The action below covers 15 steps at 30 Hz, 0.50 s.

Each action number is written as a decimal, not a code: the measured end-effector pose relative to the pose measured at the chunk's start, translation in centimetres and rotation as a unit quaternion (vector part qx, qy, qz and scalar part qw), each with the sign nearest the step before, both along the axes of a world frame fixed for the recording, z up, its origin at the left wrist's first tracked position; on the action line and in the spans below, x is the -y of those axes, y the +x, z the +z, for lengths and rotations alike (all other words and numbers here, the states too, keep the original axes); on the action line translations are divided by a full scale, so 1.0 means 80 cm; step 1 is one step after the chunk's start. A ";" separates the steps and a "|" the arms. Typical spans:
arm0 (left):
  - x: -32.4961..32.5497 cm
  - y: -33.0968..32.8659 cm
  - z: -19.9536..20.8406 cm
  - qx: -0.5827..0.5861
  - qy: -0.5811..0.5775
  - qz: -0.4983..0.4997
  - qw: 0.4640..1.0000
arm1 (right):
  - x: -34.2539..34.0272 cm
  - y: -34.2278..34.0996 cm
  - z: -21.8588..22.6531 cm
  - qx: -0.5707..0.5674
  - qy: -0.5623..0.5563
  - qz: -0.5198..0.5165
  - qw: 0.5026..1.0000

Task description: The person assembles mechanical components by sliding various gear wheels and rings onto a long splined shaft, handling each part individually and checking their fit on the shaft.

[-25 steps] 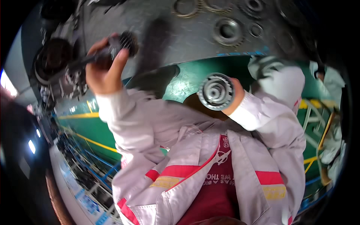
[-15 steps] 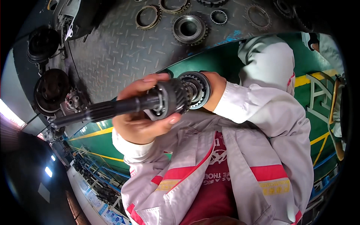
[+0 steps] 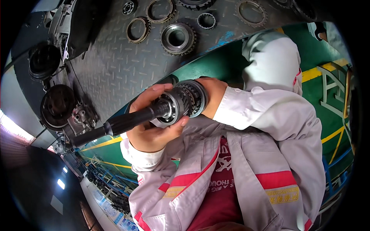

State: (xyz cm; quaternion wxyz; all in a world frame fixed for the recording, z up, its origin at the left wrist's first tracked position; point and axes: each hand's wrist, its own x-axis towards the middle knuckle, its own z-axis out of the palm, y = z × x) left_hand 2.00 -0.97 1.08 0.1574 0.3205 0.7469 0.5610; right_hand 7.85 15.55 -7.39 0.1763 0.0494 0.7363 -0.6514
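Gear shaft (image 3: 154, 113), a dark steel shaft carrying a cluster of toothed gears and a bearing at one end, is held in mid-air in front of the person's chest, below the edge of the desk (image 3: 115, 65). Its bare splined end points toward the lower left of the view; the geared end points toward the right. Left hand (image 3: 154, 127) cups the shaft from beneath, its grip clenched around the shaft just where the bearing begins, thumb lying along the upper side. Right hand (image 3: 212, 96) is closed on the outermost gear at the far end, its fingers hidden behind the gear, so only the back of the hand shows. Both sleeves belong to a pale work jacket (image 3: 246, 173) with red and yellow bands. On the dark checker-plate desk lie loose parts, well apart from the hands: a large toothed ring gear (image 3: 178, 38), a thin synchro ring (image 3: 138, 29) just beside it, and a smaller toothed ring (image 3: 207, 20). Round dark housings (image 3: 58, 106) sit at the desk's left edge.
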 end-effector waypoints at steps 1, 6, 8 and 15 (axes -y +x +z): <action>0.000 0.001 -0.002 -0.022 -0.010 -0.001 1.000 | 0.000 0.001 -0.001 0.000 0.001 -0.002 1.000; -0.004 0.006 -0.012 -0.077 -0.026 -0.007 0.997 | 0.000 0.003 -0.002 -0.009 0.008 -0.017 1.000; -0.002 0.011 -0.012 -0.039 -0.036 0.014 0.999 | 0.001 0.003 0.000 -0.008 0.023 -0.021 0.999; -0.004 0.007 -0.017 -0.064 -0.064 0.028 0.995 | 0.002 0.000 -0.003 -0.007 0.032 -0.021 0.999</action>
